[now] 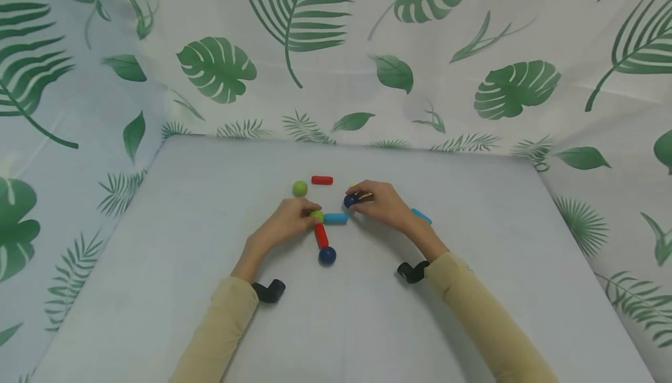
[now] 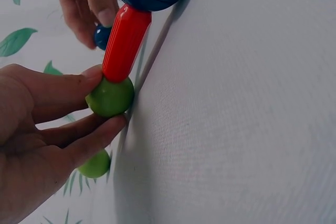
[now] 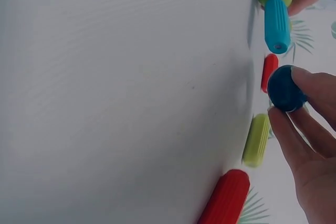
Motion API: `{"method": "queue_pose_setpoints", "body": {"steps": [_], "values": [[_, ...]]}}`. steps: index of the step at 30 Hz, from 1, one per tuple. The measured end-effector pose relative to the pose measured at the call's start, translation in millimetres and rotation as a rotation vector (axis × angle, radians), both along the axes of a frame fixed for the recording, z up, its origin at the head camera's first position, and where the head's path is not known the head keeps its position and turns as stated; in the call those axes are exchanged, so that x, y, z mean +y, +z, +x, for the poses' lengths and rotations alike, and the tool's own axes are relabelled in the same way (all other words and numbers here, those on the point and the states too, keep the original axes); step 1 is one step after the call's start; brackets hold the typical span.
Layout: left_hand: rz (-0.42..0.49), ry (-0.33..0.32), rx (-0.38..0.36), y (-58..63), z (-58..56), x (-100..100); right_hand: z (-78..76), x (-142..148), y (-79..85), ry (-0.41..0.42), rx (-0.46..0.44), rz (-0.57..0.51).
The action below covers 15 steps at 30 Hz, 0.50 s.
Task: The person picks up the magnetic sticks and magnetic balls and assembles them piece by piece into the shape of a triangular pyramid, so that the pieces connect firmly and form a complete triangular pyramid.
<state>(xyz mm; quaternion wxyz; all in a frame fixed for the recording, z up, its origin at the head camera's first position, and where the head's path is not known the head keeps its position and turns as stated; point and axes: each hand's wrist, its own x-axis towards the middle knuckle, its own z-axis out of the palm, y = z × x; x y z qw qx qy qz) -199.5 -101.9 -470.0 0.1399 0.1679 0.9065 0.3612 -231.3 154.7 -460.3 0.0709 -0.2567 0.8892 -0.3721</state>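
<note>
My left hand (image 1: 286, 220) pinches a green ball (image 1: 317, 216) between thumb and fingertips. From that ball a red ribbed rod (image 1: 321, 236) runs toward the near side, ending at a dark blue ball (image 1: 327, 256) on the table. A light blue rod (image 3: 276, 24) also sticks out of the green ball, its free end facing my right hand (image 1: 383, 203). The right thumb and fingers grip a second dark blue ball (image 3: 286, 88), held a short gap from that rod's end.
Farther back on the white table (image 1: 210, 173) lie a loose green ball (image 1: 300, 188) and a red rod (image 1: 322, 180). Beyond the right hand is another light blue rod (image 1: 422, 215). The right wrist view shows a yellow-green rod (image 3: 255, 140) and a red rod (image 3: 226, 198). Leaf-patterned cloth (image 1: 325, 91) stands behind.
</note>
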Motion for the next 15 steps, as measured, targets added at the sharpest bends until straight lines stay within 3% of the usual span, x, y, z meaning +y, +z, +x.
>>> {"method": "queue_pose_setpoints", "body": {"steps": [15], "values": [[0.012, 0.027, 0.002, -4.1, 0.7, 0, 14.9, 17, -8.3, 0.018, 0.000, 0.004]]}}
